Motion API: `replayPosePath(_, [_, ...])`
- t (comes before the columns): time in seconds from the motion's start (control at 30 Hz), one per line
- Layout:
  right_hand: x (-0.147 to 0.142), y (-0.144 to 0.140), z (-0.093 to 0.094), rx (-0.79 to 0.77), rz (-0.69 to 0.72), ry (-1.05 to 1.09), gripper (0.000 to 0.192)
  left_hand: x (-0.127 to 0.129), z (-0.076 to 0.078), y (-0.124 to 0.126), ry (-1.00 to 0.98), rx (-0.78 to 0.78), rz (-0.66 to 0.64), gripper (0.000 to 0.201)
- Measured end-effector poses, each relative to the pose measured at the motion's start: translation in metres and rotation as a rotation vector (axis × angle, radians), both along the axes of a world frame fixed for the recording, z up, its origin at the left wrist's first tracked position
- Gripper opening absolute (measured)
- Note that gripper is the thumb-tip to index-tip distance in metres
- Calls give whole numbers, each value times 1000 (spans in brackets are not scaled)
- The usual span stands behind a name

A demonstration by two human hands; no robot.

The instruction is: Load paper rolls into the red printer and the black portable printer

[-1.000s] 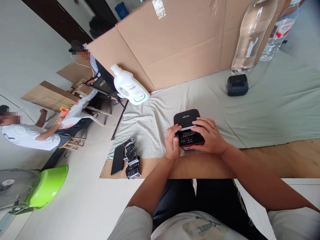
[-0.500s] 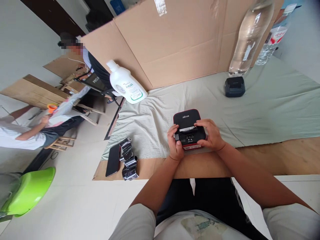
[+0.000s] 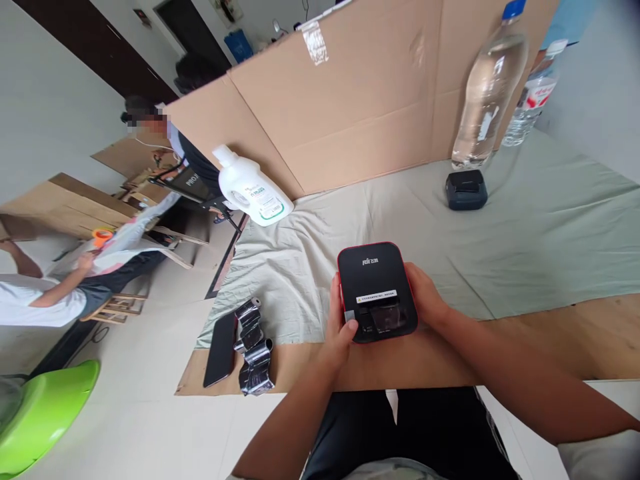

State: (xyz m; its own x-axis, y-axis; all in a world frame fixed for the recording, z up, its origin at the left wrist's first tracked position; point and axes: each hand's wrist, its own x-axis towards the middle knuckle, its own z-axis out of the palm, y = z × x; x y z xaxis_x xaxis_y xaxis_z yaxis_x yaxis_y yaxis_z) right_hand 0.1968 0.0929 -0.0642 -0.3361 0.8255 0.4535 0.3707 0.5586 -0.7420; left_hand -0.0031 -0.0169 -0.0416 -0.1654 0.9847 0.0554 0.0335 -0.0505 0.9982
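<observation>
A small black label printer with a red rim (image 3: 376, 288) is lifted above the near edge of the table, its top face turned toward me. My left hand (image 3: 339, 329) grips its left side, thumb on the front corner. On the opposite side, my right hand (image 3: 424, 299) wraps the right edge, fingers mostly hidden behind the body. A white warning strip and a dark window show on the printer's top.
A pale green cloth (image 3: 525, 233) covers the wooden table (image 3: 575, 333). A black phone (image 3: 220, 348) and shiny ribbon rolls (image 3: 254, 347) lie at the left. White detergent bottle (image 3: 253, 189), second dark printer (image 3: 466, 189), water bottles (image 3: 487, 93) and cardboard wall (image 3: 350, 100) stand behind. Other people sit at far left.
Both hands have lifted the printer up and tilted it toward me. My right hand slid from its top to its right side.
</observation>
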Motion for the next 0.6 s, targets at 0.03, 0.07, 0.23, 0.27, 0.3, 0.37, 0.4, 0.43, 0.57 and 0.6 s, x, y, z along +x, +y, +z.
replayPosePath(0.03, [0,-2,2,17,27,-2,30,-4,8,5,-28,24,20,79])
replayPosePath(0.07, [0,-3,3,38,53,-24,33,-10,16,13,-75,23,46,77])
replayPosePath(0.23, [0,-3,-8,69,126,-333,54,-66,44,89,-387,-64,235,54])
replayPosePath(0.27, [0,-3,-11,63,125,-395,56,-84,46,108,-427,-47,272,50])
replayPosePath(0.3, [-1,-3,-15,57,121,-445,56,-103,49,126,-458,-27,311,46])
replayPosePath(0.37, [-1,-3,-21,47,108,-508,55,-144,52,159,-493,0,406,41])
replayPosePath(0.4, [-1,-3,-23,45,101,-523,53,-163,53,173,-499,0,461,39])
replayPosePath(0.43, [-2,-4,-25,46,98,-530,52,-181,54,186,-498,-15,503,38])
replayPosePath(0.57, [-2,-3,-28,61,95,-534,49,-227,51,216,-483,-94,601,35])
replayPosePath(0.6, [-2,-3,-29,65,96,-532,49,-233,50,219,-490,-96,620,34])
